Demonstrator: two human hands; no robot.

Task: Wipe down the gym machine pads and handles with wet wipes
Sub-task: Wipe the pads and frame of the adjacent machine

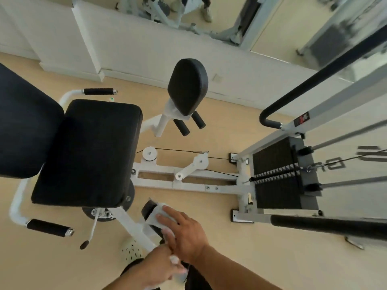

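Over tan gym floor (219, 237), wet wipe (156, 216) is pressed flat-fingered by right hand (186, 235) on near leg pad (149, 210), axis 11–5 o'clock; left hand (161, 266), at 7 o'clock, grasps something white, unidentifiable.

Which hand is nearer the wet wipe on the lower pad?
Right. The right hand presses the wet wipe flat on the lower pad; the left hand sits lower, nearer the person, off the wipe.
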